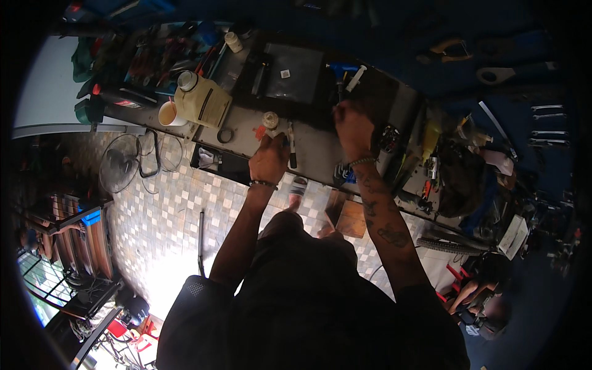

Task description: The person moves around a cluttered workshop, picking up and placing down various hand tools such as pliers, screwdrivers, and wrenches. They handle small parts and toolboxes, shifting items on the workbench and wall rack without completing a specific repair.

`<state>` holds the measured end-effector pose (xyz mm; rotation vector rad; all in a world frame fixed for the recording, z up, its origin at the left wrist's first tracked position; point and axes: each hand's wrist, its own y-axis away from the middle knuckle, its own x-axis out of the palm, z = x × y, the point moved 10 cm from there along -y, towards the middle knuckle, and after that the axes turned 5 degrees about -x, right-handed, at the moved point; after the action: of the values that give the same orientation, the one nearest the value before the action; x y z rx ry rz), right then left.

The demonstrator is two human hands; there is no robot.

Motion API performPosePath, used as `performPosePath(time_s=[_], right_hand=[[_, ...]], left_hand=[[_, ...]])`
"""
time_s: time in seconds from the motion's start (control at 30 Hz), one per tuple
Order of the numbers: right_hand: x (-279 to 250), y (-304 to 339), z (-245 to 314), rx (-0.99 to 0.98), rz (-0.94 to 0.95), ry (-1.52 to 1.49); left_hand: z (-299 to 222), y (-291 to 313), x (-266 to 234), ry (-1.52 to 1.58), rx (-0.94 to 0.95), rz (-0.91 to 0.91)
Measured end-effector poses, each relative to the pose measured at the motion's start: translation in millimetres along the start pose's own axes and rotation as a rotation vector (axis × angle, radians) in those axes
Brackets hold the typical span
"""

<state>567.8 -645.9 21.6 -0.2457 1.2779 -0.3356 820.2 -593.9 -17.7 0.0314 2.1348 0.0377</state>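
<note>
My left hand [269,159] is over the front of the workbench, fingers curled down and closed. Whatever they grip is hidden. Just beyond its fingertips are a small open jar [270,119] and an orange-red piece [259,132]. A tool with a dark handle [292,157] lies right beside it. Further right, my right hand [355,131] is closed around the lower end of a blue T-shaped tool [340,69], its dark shaft running into the fingers. Next to that blue top rests a short white strip [356,79].
A yellowish jug [202,102], a cup [169,115] and a dark bottle [126,97] stand on the left. A clear plastic sheet [296,71] lies at the back. Wrenches [547,126] hang on the right wall. A person [484,302] sits at lower right.
</note>
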Motion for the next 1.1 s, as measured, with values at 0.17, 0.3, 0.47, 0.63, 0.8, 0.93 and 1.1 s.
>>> performPosePath(time_s=[0.17, 0.3, 0.47, 0.63, 0.8, 0.93, 1.1], right_hand=[[59, -18, -1, 0.057, 0.310, 0.059], [63, -30, -7, 0.141, 0.285, 0.027], [51, -14, -11, 0.206, 0.317, -0.132], [25, 40, -7, 0.207, 0.259, -0.318], [-30, 112, 14, 0.342, 0.336, -0.489], [-63, 135, 4, 0.343, 0.163, -0.569], [-99, 149, -6, 0.366, -0.007, -0.664]], left_hand=[[-1, -3, -10, 0.040, -0.013, 0.008], [-4, 5, -23, 0.157, 0.002, -0.034], [-27, 10, -13, 0.431, 0.012, 0.057], [-24, -13, 78, 0.983, -0.300, 0.337], [-73, 3, 105, 1.146, -0.471, 0.678], [-111, 29, 96, 1.210, -0.413, 0.760], [-129, 33, 97, 1.223, -0.522, 0.739]])
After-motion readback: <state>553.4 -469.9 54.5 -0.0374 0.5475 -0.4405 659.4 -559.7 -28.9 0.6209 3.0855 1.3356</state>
